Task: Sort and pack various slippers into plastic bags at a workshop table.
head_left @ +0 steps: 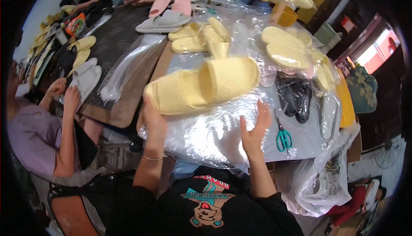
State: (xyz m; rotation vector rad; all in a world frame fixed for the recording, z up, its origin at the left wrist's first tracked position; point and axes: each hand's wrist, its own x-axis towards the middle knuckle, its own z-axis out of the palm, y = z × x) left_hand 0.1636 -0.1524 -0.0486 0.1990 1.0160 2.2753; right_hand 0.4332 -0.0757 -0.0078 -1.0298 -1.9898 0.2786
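Note:
My left hand [154, 120] is closed on one end of a pale yellow slipper [199, 88] with a ribbed surface, tilted up above the table. The slipper is slightly blurred. Open and apart from it, my right hand [256, 129] has its thumb and fingers spread below the slipper's other end. Shiny clear plastic film [201, 135] lies on the table under both hands. To the right of my right hand are teal-handled scissors [283, 138]. Just beyond the held slipper stand more yellow slippers [189, 43].
Bagged yellow slippers [285, 49] and black slippers [295, 99] lie on the right. Grey slippers [163, 21] and pink slippers [176, 2] sit at the back. A person on the left handles white slippers [88, 79] at a dark table [116, 56]. A plastic bag [319, 184] hangs at the right edge.

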